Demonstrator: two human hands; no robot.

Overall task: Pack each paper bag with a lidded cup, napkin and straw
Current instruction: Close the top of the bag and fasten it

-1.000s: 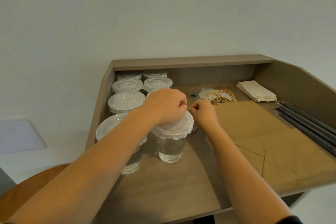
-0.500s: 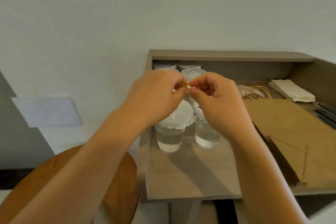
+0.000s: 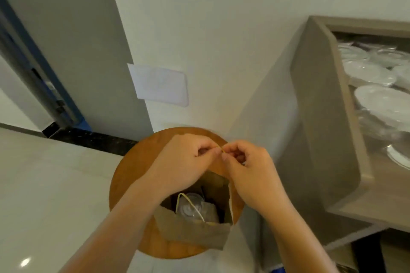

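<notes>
While pinching a band, hands (image 3: 221,162) above bag (image 3: 195,228).

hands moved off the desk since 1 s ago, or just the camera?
Yes. Left hand and right hand, pinching a rubber band, now hang over the paper bag on the round stool, left of the desk.

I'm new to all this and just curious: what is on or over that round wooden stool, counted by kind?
Paper bag: 1
Cup inside it: 1
Thin yellow bands: 2, one pinched between the hands, one loop in the bag
Hands: 2, left hand and right hand
Total: 6
</notes>
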